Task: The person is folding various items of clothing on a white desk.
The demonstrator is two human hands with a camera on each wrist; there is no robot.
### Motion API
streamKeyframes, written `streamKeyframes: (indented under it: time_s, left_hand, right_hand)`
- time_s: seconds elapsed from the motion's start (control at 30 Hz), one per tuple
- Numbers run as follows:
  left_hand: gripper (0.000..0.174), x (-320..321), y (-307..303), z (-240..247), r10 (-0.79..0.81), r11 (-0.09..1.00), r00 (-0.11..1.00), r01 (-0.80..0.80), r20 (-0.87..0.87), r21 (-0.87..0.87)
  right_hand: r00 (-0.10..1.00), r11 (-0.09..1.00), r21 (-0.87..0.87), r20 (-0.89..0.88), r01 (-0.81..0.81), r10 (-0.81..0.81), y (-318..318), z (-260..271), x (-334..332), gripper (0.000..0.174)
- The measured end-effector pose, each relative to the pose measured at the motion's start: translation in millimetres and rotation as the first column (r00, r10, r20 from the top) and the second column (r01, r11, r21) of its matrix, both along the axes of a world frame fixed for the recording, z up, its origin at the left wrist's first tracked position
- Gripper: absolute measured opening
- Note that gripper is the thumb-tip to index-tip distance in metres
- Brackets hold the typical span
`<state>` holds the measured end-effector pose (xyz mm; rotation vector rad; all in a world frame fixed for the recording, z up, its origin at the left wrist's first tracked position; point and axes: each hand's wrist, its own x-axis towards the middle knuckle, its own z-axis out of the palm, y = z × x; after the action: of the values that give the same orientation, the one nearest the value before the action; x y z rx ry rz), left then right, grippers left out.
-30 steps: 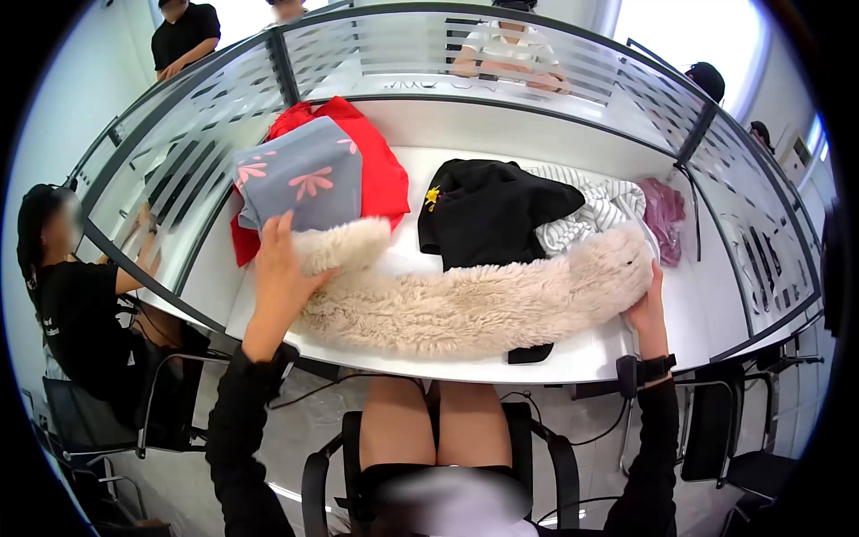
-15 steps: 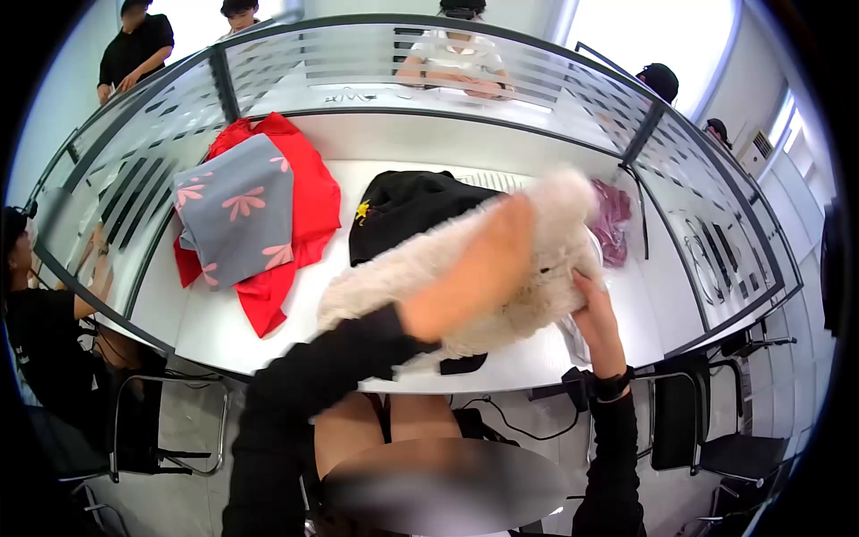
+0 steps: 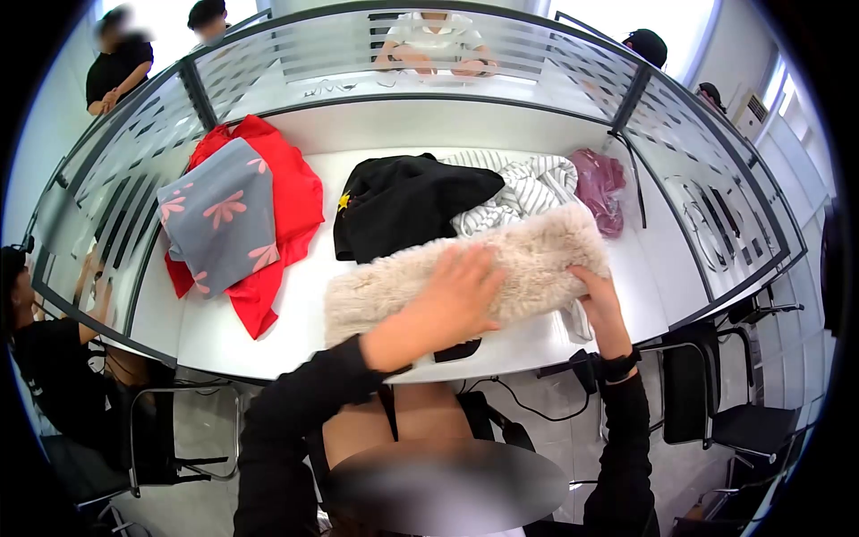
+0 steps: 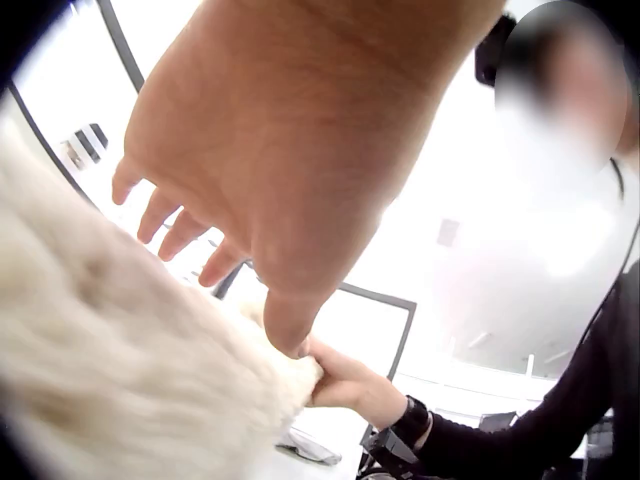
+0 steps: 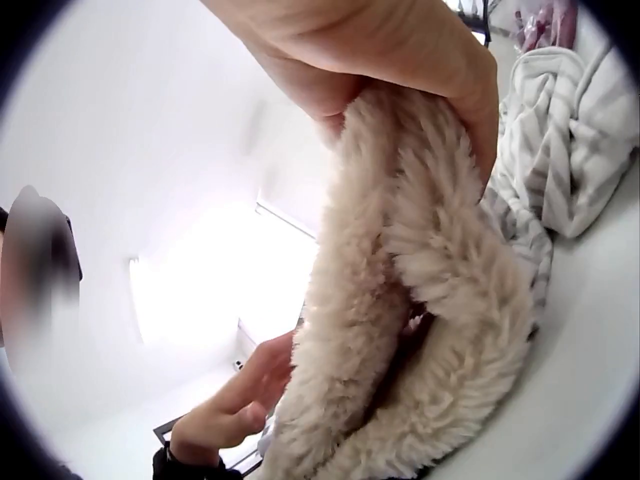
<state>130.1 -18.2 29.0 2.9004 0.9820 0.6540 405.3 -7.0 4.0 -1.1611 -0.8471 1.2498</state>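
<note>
The fluffy cream thing (image 3: pixel 541 255) is just in front of the black cloth (image 3: pixel 403 201) — it looks soft, light and floppy. The right hand (image 3: pixel 606 313) grips its end, good for keeping both layers together. The left hand (image 3: pixel 456 295) rests on top, fingers spread.

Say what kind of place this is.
Probably an office or training room with shared workstations: a white desk behind a slatted clear partition, office chairs, and other people seated at neighboring desks.
</note>
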Motion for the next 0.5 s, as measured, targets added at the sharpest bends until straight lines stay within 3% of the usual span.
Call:
streamKeyframes:
  time_s: [0.07, 0.13, 0.2, 0.23, 0.3, 0.4, 0.43, 0.5]
  left_hand:
    - [0.067, -49.5, -5.9, 13.5, 0.106, 0.993, 0.994, -0.108, -0.037, -0.056]
    - [0.067, -100.8, -10.1, 9.7, 0.274, 0.955, 0.958, -0.26, 0.083, -0.146]
    - [0.071, -141.5, -20.3, -16.0, 0.593, 0.789, 0.799, -0.555, 0.094, -0.263]
    - [0.075, -149.5, -25.4, -12.0, 0.651, 0.657, 0.758, -0.547, 0.025, -0.518]
    - [0.082, -160.7, -36.2, 0.6, 0.701, 0.232, 0.697, -0.422, -0.15, -0.877]
    - [0.087, -153.2, -46.5, -19.8, 0.762, 0.005, 0.639, 0.159, 0.107, -0.987]
    - [0.08, -143.7, -48.3, -22.4, 0.783, 0.022, 0.6, 0.235, 0.163, -0.972]
    - [0.073, -124.1, -48.6, -46.6, 0.779, 0.194, 0.461, 0.468, 0.425, -0.862]
  right_hand:
    - [0.999, 0.999, 0.017, -0.003, 0.04, -0.04, 1.5, -0.3, 6.1, 0.038]
    - [0.999, 0.999, -0.001, -0.03, 0.036, -0.036, 8.4, -12.1, 21.6, 0.037]
    - [0.998, 0.999, -0.037, -0.058, 0.026, -0.029, 15.4, -25.5, 38.8, 0.037]
    - [0.997, 0.998, -0.054, -0.071, 0.021, -0.024, 19.7, -31.6, 45.6, 0.036]
    - [0.992, 0.992, -0.124, -0.125, -0.006, -0.01, 29.8, -42.8, 60.3, 0.037]
    - [0.992, 0.992, -0.122, -0.122, 0.001, -0.016, 31.2, -37.9, 53.3, 0.037]
    - [0.992, 0.992, -0.118, -0.116, 0.033, -0.046, 30.0, -27.6, 44.1, 0.037]
    - [0.993, 0.99, -0.121, -0.087, 0.072, -0.083, 29.2, -7.7, 29.9, 0.037]
